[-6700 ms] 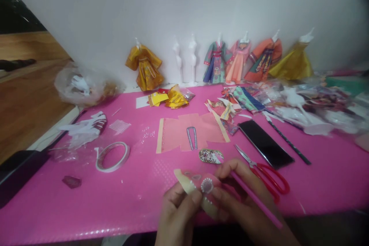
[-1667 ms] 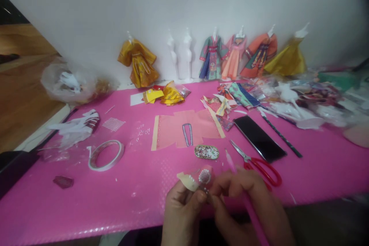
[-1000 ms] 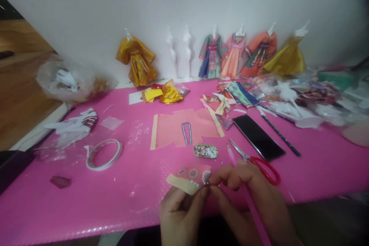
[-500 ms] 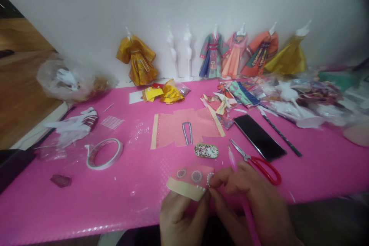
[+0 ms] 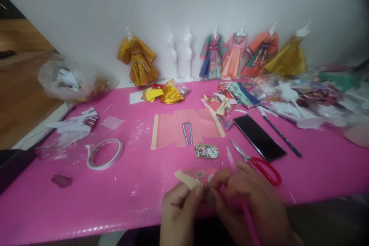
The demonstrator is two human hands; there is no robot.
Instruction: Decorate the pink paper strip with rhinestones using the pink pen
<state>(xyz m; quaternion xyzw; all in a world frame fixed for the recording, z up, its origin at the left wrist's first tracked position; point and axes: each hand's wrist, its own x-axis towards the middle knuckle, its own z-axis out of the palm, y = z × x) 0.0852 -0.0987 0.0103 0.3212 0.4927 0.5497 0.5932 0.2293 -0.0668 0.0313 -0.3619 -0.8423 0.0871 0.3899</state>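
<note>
My left grip [image 5: 179, 206] pinches the pink piece [image 5: 199, 175] by its near side, at the near edge of the surface [image 5: 86, 207]. My right grip [image 5: 251, 191] carries the pink pen [image 5: 231, 162], fingertips at the piece's right end; what they pinch I can't tell. From here I judge it light, pliable, best held by the cream border [image 5: 186, 179]. Farther lies the bead dish [image 5: 206, 151].

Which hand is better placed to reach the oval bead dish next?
Probably the right hand: it holds the pink pen-like tool, whose tip appears near the oval bead dish. The left hand grips the patterned pink piece.
</note>
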